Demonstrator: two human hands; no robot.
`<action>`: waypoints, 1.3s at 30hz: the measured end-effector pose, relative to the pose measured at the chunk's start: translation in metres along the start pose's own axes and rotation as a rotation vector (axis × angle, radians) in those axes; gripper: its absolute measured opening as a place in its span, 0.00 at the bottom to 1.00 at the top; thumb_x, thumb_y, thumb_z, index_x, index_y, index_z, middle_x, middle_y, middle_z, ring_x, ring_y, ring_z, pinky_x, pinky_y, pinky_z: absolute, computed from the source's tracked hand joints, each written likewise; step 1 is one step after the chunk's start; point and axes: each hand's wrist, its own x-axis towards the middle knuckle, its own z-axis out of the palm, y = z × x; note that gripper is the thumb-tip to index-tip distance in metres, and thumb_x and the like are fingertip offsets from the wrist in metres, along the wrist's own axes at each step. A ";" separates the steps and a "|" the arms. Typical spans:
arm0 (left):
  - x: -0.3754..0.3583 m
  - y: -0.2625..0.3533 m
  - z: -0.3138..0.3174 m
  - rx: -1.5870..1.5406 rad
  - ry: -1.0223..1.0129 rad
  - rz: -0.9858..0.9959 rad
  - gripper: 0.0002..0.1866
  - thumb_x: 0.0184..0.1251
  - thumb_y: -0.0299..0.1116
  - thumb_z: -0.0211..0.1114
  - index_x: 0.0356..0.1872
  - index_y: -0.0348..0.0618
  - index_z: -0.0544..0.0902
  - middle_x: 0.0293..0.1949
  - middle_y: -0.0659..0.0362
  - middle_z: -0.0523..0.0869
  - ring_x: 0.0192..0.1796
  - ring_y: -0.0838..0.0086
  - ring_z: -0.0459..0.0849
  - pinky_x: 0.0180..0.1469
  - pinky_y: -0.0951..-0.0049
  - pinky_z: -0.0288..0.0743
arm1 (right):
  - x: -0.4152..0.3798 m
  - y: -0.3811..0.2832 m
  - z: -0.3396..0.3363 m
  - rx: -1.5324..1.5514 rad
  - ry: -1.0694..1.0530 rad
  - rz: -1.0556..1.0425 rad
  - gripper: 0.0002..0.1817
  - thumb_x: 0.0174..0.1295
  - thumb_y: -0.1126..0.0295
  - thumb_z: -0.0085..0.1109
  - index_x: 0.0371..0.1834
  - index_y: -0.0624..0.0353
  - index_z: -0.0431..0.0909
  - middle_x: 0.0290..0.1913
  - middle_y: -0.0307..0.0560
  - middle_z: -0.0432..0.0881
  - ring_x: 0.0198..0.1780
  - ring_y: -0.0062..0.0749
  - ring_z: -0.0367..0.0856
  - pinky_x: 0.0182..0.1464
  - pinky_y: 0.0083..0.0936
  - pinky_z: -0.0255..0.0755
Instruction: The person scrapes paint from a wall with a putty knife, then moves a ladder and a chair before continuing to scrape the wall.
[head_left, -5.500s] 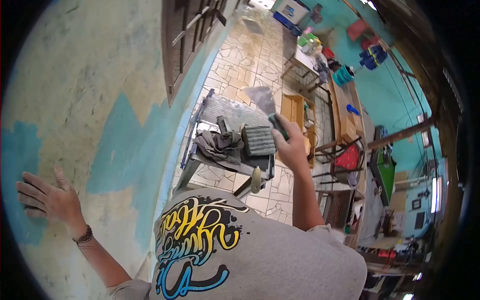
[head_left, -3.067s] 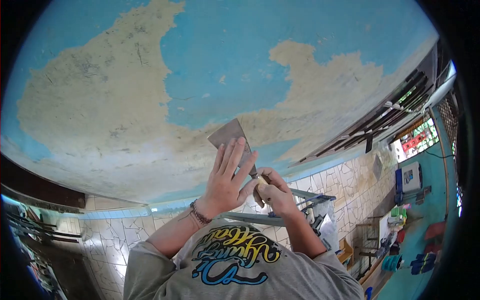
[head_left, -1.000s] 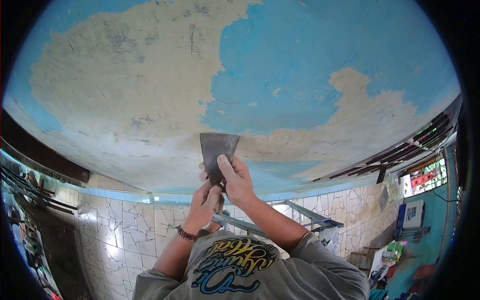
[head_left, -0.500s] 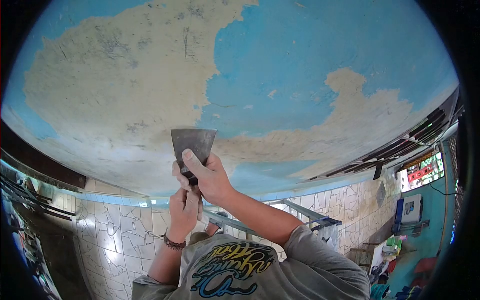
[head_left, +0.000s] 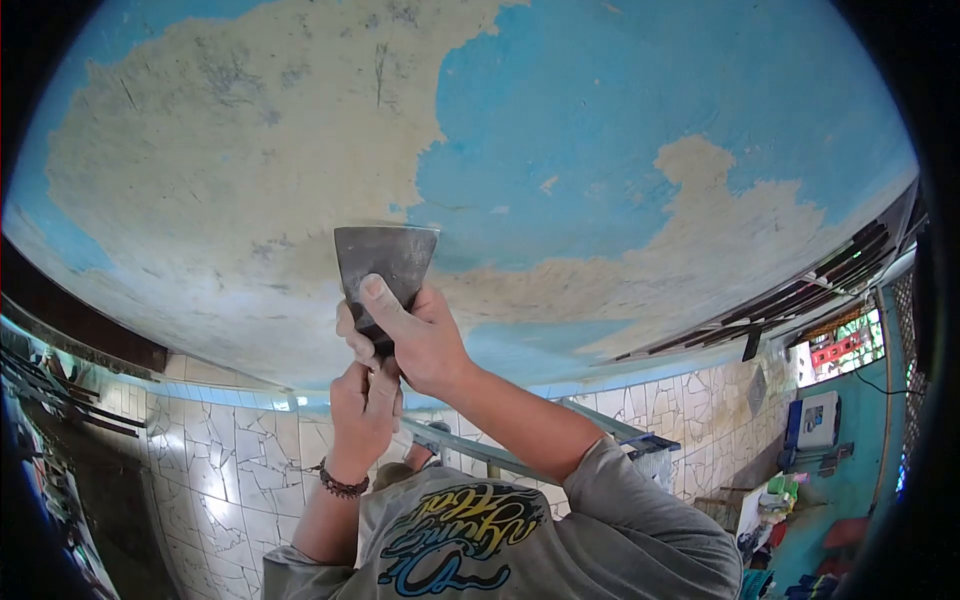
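In front of me is a painted surface (head_left: 600, 120), blue with large bare cream patches where paint is gone. A wide dark scraper (head_left: 385, 255) points away from me, its straight blade edge at the surface along the border of cream and blue. Around the scraper's lower blade and handle my right hand (head_left: 425, 340) is closed, thumb pressed flat on the blade face. My left hand (head_left: 365, 405), dusty and with a dark beaded bracelet (head_left: 345, 484) at the wrist, is closed just below, at the handle end. The handle is mostly hidden by fingers.
Below stands a ladder (head_left: 600, 425) on a floor of cracked-pattern tiles (head_left: 220, 460). Dark slats (head_left: 800, 285) run along the right edge. At the lower right, assorted items (head_left: 780, 500) lie by a teal wall (head_left: 860, 420). A dark beam (head_left: 80, 330) is at left.
Both hands have pushed the scraper forward, away from me, along the surface. Its blade edge is now farther up in view, and the grip looks the same.
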 end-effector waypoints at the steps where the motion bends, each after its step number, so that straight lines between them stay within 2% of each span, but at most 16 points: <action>1: 0.003 0.005 0.001 -0.005 -0.005 0.010 0.15 0.75 0.35 0.55 0.31 0.33 0.74 0.14 0.62 0.74 0.13 0.83 0.69 0.15 0.78 0.59 | 0.000 0.004 -0.003 -0.014 -0.003 -0.009 0.21 0.73 0.50 0.49 0.35 0.58 0.74 0.27 0.39 0.76 0.24 0.18 0.70 0.26 0.18 0.66; 5: 0.004 0.000 0.004 -0.018 0.001 -0.004 0.14 0.75 0.35 0.54 0.31 0.33 0.74 0.14 0.62 0.74 0.12 0.82 0.69 0.14 0.79 0.59 | -0.005 0.007 0.002 -0.017 0.069 0.030 0.21 0.73 0.49 0.49 0.35 0.58 0.74 0.25 0.39 0.76 0.23 0.18 0.70 0.25 0.17 0.65; 8: 0.006 0.007 0.005 -0.034 -0.018 0.026 0.14 0.75 0.35 0.54 0.31 0.33 0.73 0.14 0.62 0.74 0.12 0.82 0.69 0.14 0.79 0.59 | -0.001 -0.006 0.006 -0.005 0.075 -0.013 0.23 0.72 0.50 0.50 0.29 0.59 0.75 0.20 0.36 0.73 0.19 0.16 0.68 0.21 0.16 0.61; 11: 0.004 0.004 0.007 -0.073 -0.019 0.033 0.14 0.75 0.35 0.54 0.31 0.34 0.73 0.14 0.62 0.74 0.12 0.82 0.69 0.14 0.79 0.59 | -0.001 0.002 -0.003 -0.037 0.035 0.014 0.20 0.73 0.51 0.50 0.35 0.58 0.74 0.27 0.39 0.77 0.22 0.18 0.70 0.24 0.19 0.65; 18: 0.007 0.028 0.008 -0.035 -0.033 0.027 0.14 0.75 0.35 0.55 0.31 0.35 0.72 0.14 0.61 0.74 0.12 0.83 0.69 0.14 0.80 0.59 | -0.001 -0.014 0.002 -0.021 0.014 -0.008 0.19 0.73 0.51 0.49 0.35 0.57 0.72 0.26 0.40 0.77 0.21 0.19 0.70 0.23 0.18 0.65; 21: 0.001 0.024 0.015 -0.108 -0.012 -0.044 0.15 0.75 0.36 0.55 0.30 0.36 0.72 0.14 0.61 0.74 0.13 0.83 0.68 0.14 0.80 0.59 | 0.001 -0.008 0.001 -0.047 0.027 -0.029 0.19 0.73 0.52 0.49 0.35 0.57 0.72 0.25 0.40 0.77 0.20 0.19 0.69 0.22 0.18 0.65; 26: 0.002 0.032 0.015 -0.079 -0.005 0.007 0.14 0.75 0.35 0.55 0.32 0.34 0.73 0.15 0.61 0.74 0.13 0.83 0.69 0.14 0.79 0.59 | 0.001 -0.027 0.005 -0.018 -0.028 -0.019 0.19 0.73 0.51 0.49 0.35 0.57 0.71 0.25 0.41 0.76 0.20 0.19 0.68 0.21 0.19 0.65; 29: 0.000 0.026 0.018 -0.113 0.011 0.006 0.14 0.75 0.35 0.55 0.33 0.33 0.74 0.14 0.61 0.74 0.13 0.82 0.69 0.15 0.80 0.59 | -0.003 -0.015 0.008 0.010 0.065 -0.028 0.19 0.73 0.51 0.50 0.34 0.57 0.71 0.23 0.41 0.76 0.20 0.19 0.68 0.21 0.18 0.64; 34: 0.007 0.042 0.015 -0.091 -0.035 0.015 0.14 0.75 0.35 0.55 0.32 0.34 0.72 0.15 0.62 0.73 0.13 0.82 0.69 0.15 0.80 0.59 | 0.003 -0.024 0.005 -0.067 -0.015 -0.058 0.19 0.73 0.51 0.49 0.35 0.56 0.70 0.23 0.40 0.75 0.20 0.18 0.68 0.21 0.19 0.65; 37: 0.002 0.028 0.016 -0.068 -0.076 0.064 0.18 0.78 0.42 0.50 0.36 0.34 0.70 0.17 0.58 0.74 0.12 0.78 0.71 0.13 0.79 0.61 | 0.001 -0.025 0.005 -0.081 0.001 -0.043 0.19 0.73 0.51 0.50 0.35 0.56 0.70 0.24 0.40 0.75 0.21 0.18 0.68 0.21 0.19 0.64; 39: 0.003 0.033 0.016 -0.041 -0.071 0.067 0.19 0.78 0.43 0.50 0.37 0.33 0.71 0.17 0.58 0.74 0.12 0.78 0.71 0.13 0.79 0.61 | 0.000 -0.030 0.009 -0.053 0.011 -0.047 0.18 0.73 0.51 0.50 0.35 0.56 0.70 0.24 0.40 0.75 0.21 0.18 0.68 0.20 0.19 0.64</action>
